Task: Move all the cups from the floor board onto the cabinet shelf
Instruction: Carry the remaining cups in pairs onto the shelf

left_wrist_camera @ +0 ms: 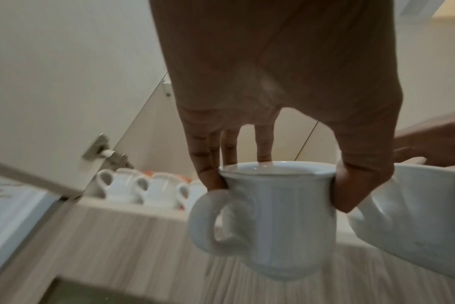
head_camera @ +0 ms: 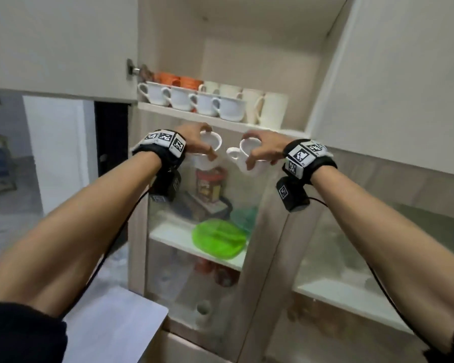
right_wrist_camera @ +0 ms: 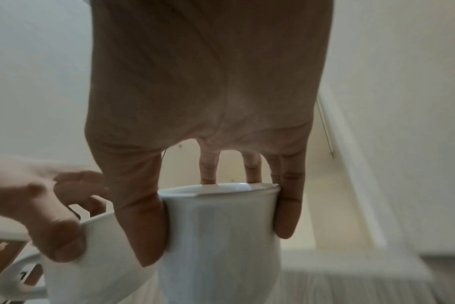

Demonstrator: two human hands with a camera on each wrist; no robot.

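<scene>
My left hand (head_camera: pixel 207 144) grips a white cup (head_camera: pixel 212 148) by its rim from above, just below the cabinet shelf (head_camera: pixel 184 115). In the left wrist view the thumb and fingers of my left hand (left_wrist_camera: pixel 278 185) pinch the cup (left_wrist_camera: pixel 281 222) at the rim, handle to the left. Beside it my right hand (head_camera: pixel 254 153) holds a second white cup (head_camera: pixel 247 163) the same way; in the right wrist view my right hand (right_wrist_camera: pixel 221 222) clamps this cup (right_wrist_camera: pixel 218 246). The two cups hang close together. On the shelf stand a row of white cups (head_camera: pixel 202 102), orange cups (head_camera: pixel 178 81) and cream mugs (head_camera: pixel 271 110).
The cabinet's doors stand open at left (head_camera: pixel 60 45) and right (head_camera: pixel 404 74), with a hinge (head_camera: pixel 133 70) by the shelf's left end. Below, behind glass, are a red tin (head_camera: pixel 210 184) and a green plate (head_camera: pixel 220 241). A white board (head_camera: pixel 110 323) lies low at left.
</scene>
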